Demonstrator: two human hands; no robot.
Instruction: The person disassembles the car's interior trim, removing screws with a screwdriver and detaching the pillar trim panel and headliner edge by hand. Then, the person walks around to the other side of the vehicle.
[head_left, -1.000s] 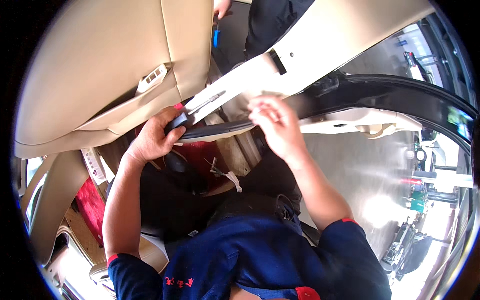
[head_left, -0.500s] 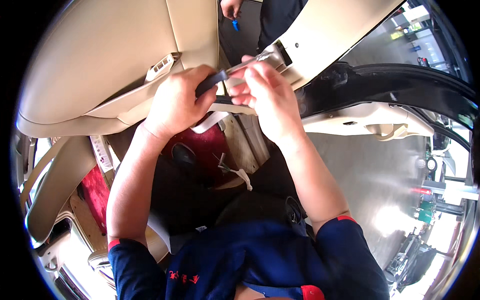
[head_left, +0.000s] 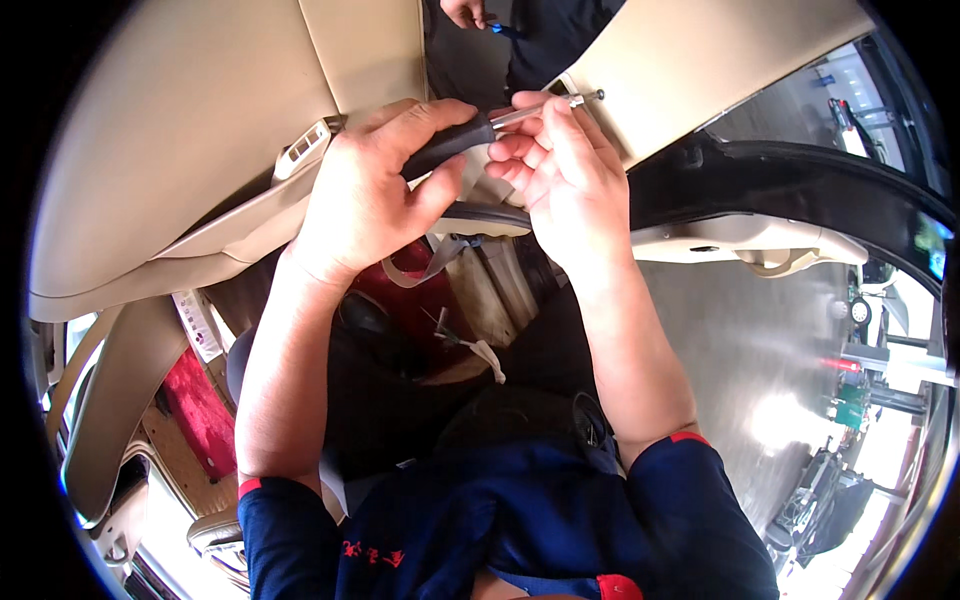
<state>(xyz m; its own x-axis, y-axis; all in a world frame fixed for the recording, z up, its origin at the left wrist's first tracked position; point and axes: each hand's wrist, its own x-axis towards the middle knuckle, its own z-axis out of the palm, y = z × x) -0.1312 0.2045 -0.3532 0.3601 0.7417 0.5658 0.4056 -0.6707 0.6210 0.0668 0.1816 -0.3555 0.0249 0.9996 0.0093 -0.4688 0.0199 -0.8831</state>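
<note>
My left hand (head_left: 372,185) is wrapped round the black handle of a screwdriver-like driver (head_left: 448,143). Its shiny metal shaft points up to the right. The fingers and thumb of my right hand (head_left: 580,180) close on that shaft near its tip, the other fingers loosely curled. A small dark round piece (head_left: 600,94) shows just past the tip; whether it sits on the driver or on the trim behind I cannot tell. Both hands are in front of a beige car pillar trim (head_left: 690,60), which has a small opening beside my right fingertips.
A beige seat or panel (head_left: 200,110) with a switch-like insert (head_left: 302,150) fills the upper left. Black car bodywork (head_left: 740,185) crosses the right, above a beige door panel (head_left: 720,240). Another person's hand (head_left: 465,12) holds a blue item. A seat belt (head_left: 430,262) hangs over red carpet.
Both hands have shifted a little to the right in view. My right hand, blurred before, now holds the shaft near its tip, and the driver shows more plainly. The other person's blue item has turned.
</note>
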